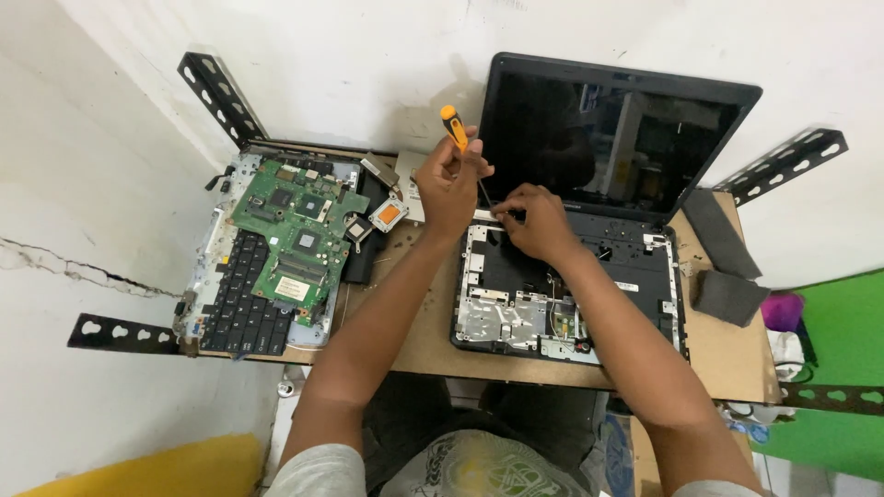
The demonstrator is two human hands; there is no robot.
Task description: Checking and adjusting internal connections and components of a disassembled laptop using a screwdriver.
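Left hand (448, 189) has its fingers closed around an orange-handled screwdriver (453, 128), held upright with the tip down at the far left corner of the opened laptop base (562, 294). Right hand (537, 221) rests just beside it, fingers pinched down on the base near the hinge; can't tell what they grip. A green motherboard (296, 237) lies on a keyboard (244, 304) at the left of the bench (727, 350).

The screwdriver (453, 129) in the left grip (448, 189) has a glossy orange plastic handle and a thin metal shaft. Under the right grip (537, 221), the laptop base (562, 294) shows matt black plastic and dull bare metal; behind it the screen (608, 138) is glossy. The table (419, 313) is rough brown board.
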